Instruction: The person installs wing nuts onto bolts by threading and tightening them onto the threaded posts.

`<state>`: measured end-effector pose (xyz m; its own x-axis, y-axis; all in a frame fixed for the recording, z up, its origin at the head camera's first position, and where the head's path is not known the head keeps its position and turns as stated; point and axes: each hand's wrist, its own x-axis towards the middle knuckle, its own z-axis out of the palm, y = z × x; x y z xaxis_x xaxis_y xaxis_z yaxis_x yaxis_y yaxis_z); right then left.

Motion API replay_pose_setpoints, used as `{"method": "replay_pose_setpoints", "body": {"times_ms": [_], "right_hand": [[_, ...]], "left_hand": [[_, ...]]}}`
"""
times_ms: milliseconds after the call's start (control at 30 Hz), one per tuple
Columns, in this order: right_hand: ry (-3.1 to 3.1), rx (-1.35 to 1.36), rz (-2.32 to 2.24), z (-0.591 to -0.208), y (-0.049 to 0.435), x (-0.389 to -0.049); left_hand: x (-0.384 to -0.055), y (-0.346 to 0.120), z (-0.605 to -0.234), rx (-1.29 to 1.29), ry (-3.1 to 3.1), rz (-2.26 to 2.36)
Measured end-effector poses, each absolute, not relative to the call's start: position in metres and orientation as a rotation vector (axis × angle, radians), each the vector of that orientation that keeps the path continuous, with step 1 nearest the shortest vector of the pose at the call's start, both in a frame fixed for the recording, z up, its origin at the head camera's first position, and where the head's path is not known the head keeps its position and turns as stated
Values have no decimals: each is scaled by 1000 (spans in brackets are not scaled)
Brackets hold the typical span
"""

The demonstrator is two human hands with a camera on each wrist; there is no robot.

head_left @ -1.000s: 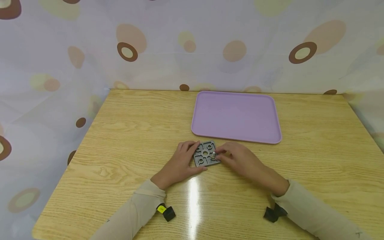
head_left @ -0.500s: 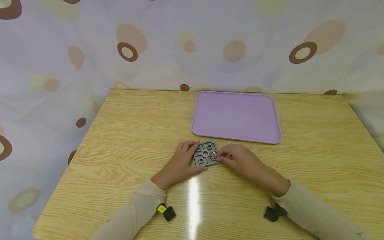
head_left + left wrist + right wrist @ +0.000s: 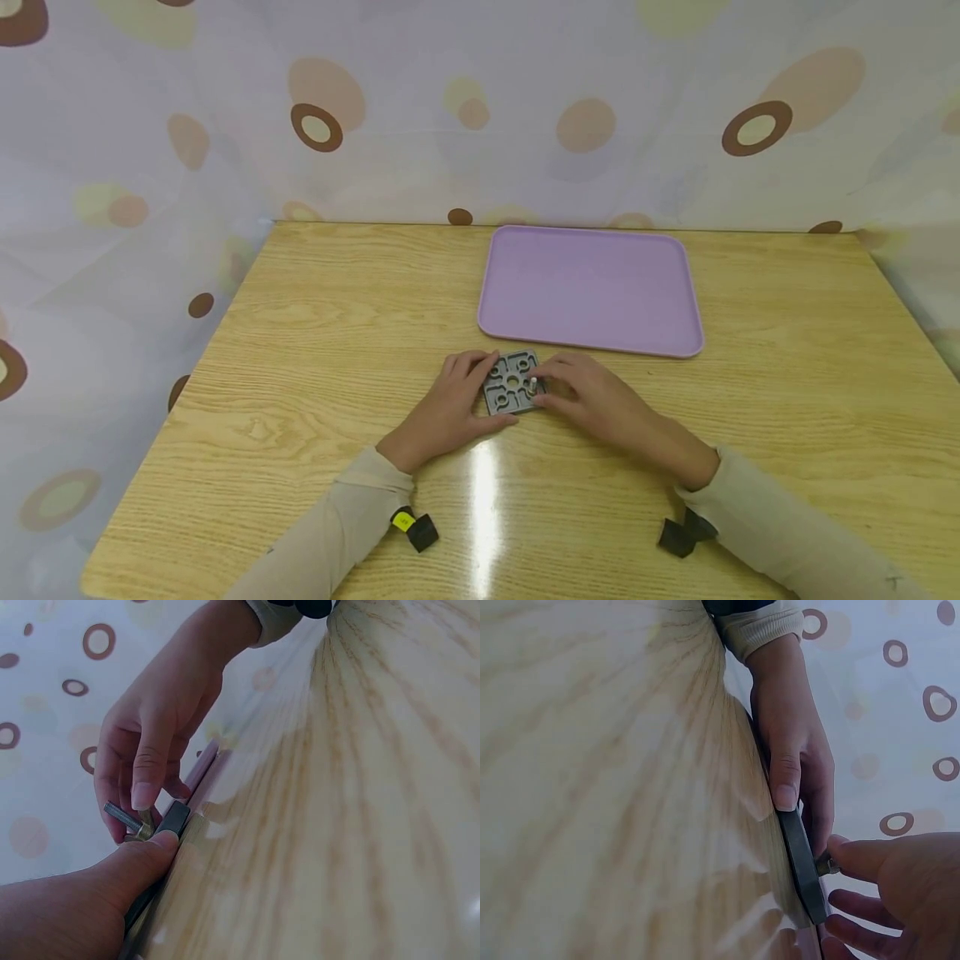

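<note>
A grey square metal plate point(image 3: 510, 393) with round holes and recesses lies on the table. My left hand point(image 3: 446, 412) grips it from the left, thumb along the near edge, fingers at the far left corner. From the plate's right side stands a threaded bolt point(image 3: 121, 816), with a brass-coloured nut point(image 3: 141, 831) low on it. My right hand point(image 3: 603, 402) reaches in from the right, its thumb and forefinger around the nut, one on either side of the bolt. In the right wrist view the thumb point(image 3: 855, 856) covers part of the nut.
Behind the plate, a purple tray point(image 3: 592, 287) lies on the wooden table point(image 3: 360, 308). A patterned curtain point(image 3: 525, 108) hangs along the back and sides. Each wrist carries a black camera mount, the left mount point(image 3: 423, 533) and the right mount point(image 3: 678, 537).
My right fingers have moved left from the bolt's right side and spread, so the bolt now stands between thumb and forefinger. The left hand and plate have stayed in place.
</note>
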<state>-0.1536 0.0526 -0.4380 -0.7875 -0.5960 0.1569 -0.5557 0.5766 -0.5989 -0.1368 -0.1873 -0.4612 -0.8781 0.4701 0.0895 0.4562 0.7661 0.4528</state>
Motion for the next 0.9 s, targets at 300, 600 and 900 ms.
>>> {"method": "replay_pose_setpoints", "body": {"times_ms": [300,600,900], "right_hand": [[2734,-1003,-1031,-439,53,-153],[2718,-1010,-1027,-441,51,-155],[2745,-1017,-1074,-440,49,-155]], "left_hand": [[-136,-187,-459,781,2921,742],[-135,-188,-459,777,2906,759],[-136,-187,-459,790,2910,765]]}}
